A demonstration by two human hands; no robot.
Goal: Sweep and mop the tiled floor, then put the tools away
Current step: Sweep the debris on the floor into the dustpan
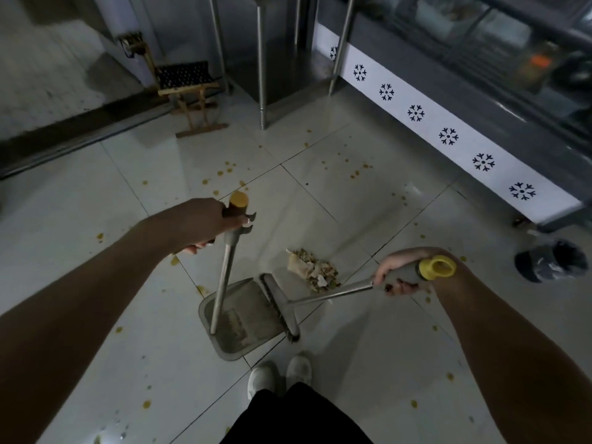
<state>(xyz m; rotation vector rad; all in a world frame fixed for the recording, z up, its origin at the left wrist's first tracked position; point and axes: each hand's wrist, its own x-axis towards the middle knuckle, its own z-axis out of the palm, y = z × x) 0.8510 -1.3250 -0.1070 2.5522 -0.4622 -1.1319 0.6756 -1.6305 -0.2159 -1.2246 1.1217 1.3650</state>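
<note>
My left hand [205, 224] grips the yellow-capped upright handle of a grey dustpan [243, 328], which rests on the white tiled floor [96, 283] just ahead of my shoes. My right hand [400, 272] grips the yellow-ended grey grip of a short broom. Its metal shaft [333, 294] slants down to the left. The broom head [280, 307] lies at the dustpan's open right edge. A pile of crumpled paper and food scraps [315, 270] sits on the tile beside the broom head. Yellow-brown spots are scattered over the tiles.
A small wooden folding stool [189, 91] stands at the back left. Steel table legs [262, 68] rise behind the pile. A counter with a white snowflake-patterned base [448, 136] runs along the right. A dark bin with a plastic liner [551, 259] stands at the right.
</note>
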